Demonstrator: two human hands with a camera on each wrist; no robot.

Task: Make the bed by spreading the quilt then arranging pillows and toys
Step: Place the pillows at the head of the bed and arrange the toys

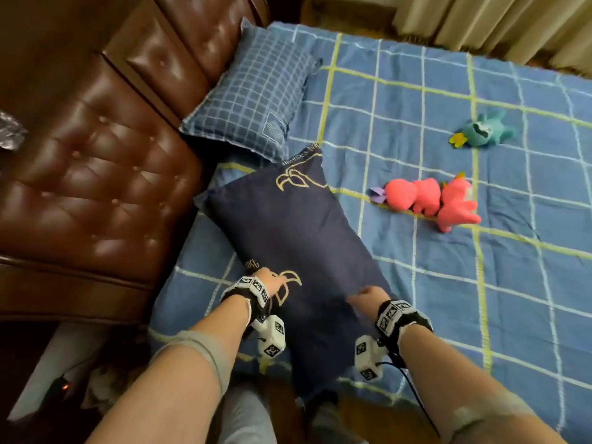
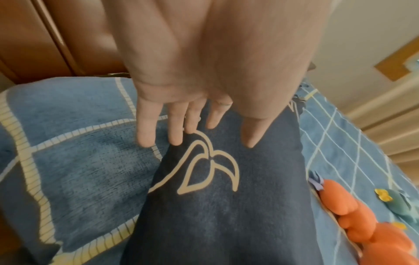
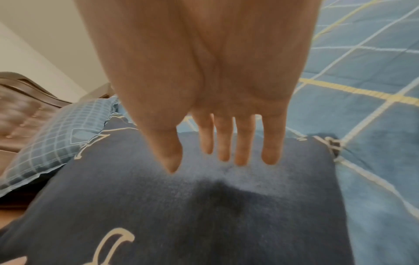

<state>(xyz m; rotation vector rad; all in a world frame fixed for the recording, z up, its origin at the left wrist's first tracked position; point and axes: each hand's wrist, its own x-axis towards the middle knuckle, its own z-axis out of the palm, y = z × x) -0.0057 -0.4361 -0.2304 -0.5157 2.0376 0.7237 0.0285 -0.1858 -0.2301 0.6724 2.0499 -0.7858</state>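
A dark navy pillow (image 1: 288, 238) with gold outline prints lies slanted on the blue checked quilt (image 1: 448, 283), its near end over the bed's edge. My left hand (image 1: 272, 282) rests flat on the pillow's left side, fingers (image 2: 176, 129) straight by the gold print (image 2: 204, 168). My right hand (image 1: 365, 296) lies on the pillow's right side, fingers (image 3: 242, 147) straight and spread over the navy pillow (image 3: 181, 206). A blue grid pillow (image 1: 250, 94) leans at the headboard. Two pink plush toys (image 1: 429, 200) and a teal plush toy (image 1: 483, 129) lie on the quilt.
The brown tufted leather headboard (image 1: 96, 174) stands left of the pillows. Beige curtains (image 1: 496, 20) hang beyond the far side of the bed. Dark floor and a cable with a small light (image 1: 64, 386) lie beside the bed at lower left.
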